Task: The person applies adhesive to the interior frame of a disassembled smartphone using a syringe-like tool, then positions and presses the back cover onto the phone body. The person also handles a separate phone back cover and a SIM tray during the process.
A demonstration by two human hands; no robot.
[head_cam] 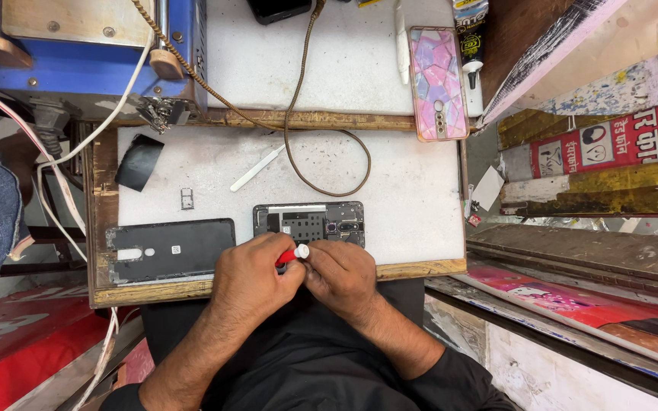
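An opened dark phone body (310, 221) lies on the white work mat (413, 198), its inner parts showing. My left hand (253, 278) and my right hand (342, 275) meet just below it, together gripping a small red screwdriver with a white cap (293, 254). The tool's tip is hidden by my fingers. To the left lies the phone's black back cover (169, 250), inside face up.
A white plastic pry tool (257, 169), a small SIM tray (186, 199) and a black film piece (138, 161) lie on the mat. A brown cable (321, 164) loops across. A pink patterned phone case (437, 82), a glue tube (470, 46) and a blue machine (93, 53) sit behind.
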